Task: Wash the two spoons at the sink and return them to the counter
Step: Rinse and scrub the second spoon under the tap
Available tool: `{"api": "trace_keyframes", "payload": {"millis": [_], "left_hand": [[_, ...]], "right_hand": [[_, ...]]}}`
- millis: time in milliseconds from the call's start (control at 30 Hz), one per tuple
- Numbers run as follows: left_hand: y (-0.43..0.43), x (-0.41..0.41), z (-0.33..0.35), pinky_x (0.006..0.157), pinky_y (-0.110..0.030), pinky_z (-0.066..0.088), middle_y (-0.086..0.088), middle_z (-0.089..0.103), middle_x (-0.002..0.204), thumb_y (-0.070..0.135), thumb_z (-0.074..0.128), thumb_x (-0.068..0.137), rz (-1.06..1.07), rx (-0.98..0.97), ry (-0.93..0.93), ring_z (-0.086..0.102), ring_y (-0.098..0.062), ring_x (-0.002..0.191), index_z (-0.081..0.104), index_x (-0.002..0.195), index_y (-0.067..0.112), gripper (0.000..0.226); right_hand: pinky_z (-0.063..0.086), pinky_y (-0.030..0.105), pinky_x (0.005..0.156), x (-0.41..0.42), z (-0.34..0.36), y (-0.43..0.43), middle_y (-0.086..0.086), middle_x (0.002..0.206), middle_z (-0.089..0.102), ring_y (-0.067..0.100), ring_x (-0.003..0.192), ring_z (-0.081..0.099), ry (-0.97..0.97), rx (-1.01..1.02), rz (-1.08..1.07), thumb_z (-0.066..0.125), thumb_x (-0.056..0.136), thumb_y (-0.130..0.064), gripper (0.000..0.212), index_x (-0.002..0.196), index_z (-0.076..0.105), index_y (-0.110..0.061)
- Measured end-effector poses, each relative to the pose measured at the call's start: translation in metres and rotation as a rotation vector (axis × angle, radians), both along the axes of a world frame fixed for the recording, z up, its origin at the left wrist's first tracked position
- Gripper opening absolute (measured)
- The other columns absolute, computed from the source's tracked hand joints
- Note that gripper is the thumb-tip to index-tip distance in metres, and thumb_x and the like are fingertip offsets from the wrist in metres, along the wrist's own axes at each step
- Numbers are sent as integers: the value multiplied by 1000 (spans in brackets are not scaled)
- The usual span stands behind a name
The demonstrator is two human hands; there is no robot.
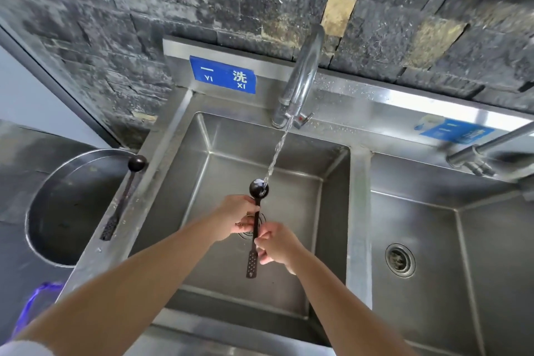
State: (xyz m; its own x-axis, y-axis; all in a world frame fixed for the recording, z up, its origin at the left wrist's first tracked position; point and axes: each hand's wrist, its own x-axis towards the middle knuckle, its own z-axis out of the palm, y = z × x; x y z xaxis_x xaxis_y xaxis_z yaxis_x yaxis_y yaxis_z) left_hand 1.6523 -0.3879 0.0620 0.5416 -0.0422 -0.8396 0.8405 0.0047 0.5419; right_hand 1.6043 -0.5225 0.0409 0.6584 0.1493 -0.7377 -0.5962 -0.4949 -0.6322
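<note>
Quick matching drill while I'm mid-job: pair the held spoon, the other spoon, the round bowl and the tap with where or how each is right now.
1. held dark long-handled spoon
2. second dark spoon
3. round steel bowl
4. curved chrome tap

a. left of the sink
b. running
c. lying on the sink's left rim
d. over the left basin, bowl under the stream

Pairs: 1-d, 2-c, 3-a, 4-b.
</note>
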Motion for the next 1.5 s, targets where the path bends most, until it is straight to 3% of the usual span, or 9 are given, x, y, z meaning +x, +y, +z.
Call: {"api": "trace_keyframes", "payload": {"millis": [267, 500, 600, 700, 933, 1067, 1267, 1400, 1500], "left_hand": [[-9, -5, 4, 99, -46, 49, -21, 66, 99, 17, 57, 96, -26, -49, -32, 62, -34, 92, 62, 114, -6, 30], [-13, -2, 14, 80, -41, 55, -21, 66, 95, 23, 50, 100, -67, -5, -114, 65, -32, 85, 61, 114, 0, 29], [-15, 3, 16, 62, -33, 54, -16, 67, 85, 19, 50, 100, -100, 79, -175, 67, -27, 73, 63, 104, 1, 22], [-18, 8, 18, 59, -30, 54, -13, 65, 72, 15, 51, 97, -70, 106, -224, 63, -24, 61, 60, 91, 5, 16], [-27, 19, 16, 36, -20, 23, -6, 49, 56, 20, 41, 103, 36, 19, -315, 32, -12, 37, 54, 106, -1, 25], [-37, 26, 22, 35, -13, 18, -5, 41, 55, 35, 40, 104, 100, 36, -321, 28, -7, 29, 49, 83, 8, 36], [-40, 35, 28, 34, -13, 20, -3, 40, 53, 31, 44, 103, 223, 29, -312, 30, -7, 29, 51, 76, 10, 35], [-42, 36, 31, 39, -15, 15, 3, 41, 37, 9, 38, 97, 227, -73, -325, 25, -7, 30, 44, 68, 11, 29], [-49, 33, 28, 38, -16, 15, 7, 34, 37, 12, 35, 100, 222, -102, -362, 23, -7, 31, 39, 66, 13, 35]], "right_hand": [[63, 32, 65, -16, 1, -7, 3, 76, 66, 16, 63, 67, -28, -2, -39, 58, 93, -3, 17, 82, 62, -15], [59, 22, 59, -19, 5, -15, 1, 83, 66, 12, 66, 67, -50, 12, -8, 59, 94, -6, 14, 88, 62, -18], [59, 22, 60, -14, 8, -18, 1, 84, 67, 12, 68, 67, -56, 29, 5, 58, 95, -8, 11, 92, 63, -17], [61, 26, 64, -3, 14, -22, 3, 89, 70, 16, 75, 69, -51, 49, 16, 55, 96, -8, 13, 97, 65, -14], [58, 32, 62, 56, 43, -38, 3, 98, 71, 18, 69, 66, -135, 204, -341, 58, 98, -29, 21, 116, 62, -19], [59, 27, 61, 81, 55, -25, -9, 95, 69, 11, 78, 69, -278, 172, -310, 58, 95, -39, 12, 101, 67, -35], [60, 41, 80, 93, 54, 0, -9, 56, 65, 13, 61, 65, -283, 228, -313, 59, 91, -42, 28, 70, 73, -30], [50, 40, 68, 92, 52, 5, -7, 51, 59, 19, 58, 55, -358, 150, -352, 57, 93, -28, 32, 62, 66, -30], [46, 27, 64, 93, 55, 3, -9, 60, 62, 12, 58, 57, -467, 31, -387, 62, 91, -25, 24, 68, 65, -29]]}}
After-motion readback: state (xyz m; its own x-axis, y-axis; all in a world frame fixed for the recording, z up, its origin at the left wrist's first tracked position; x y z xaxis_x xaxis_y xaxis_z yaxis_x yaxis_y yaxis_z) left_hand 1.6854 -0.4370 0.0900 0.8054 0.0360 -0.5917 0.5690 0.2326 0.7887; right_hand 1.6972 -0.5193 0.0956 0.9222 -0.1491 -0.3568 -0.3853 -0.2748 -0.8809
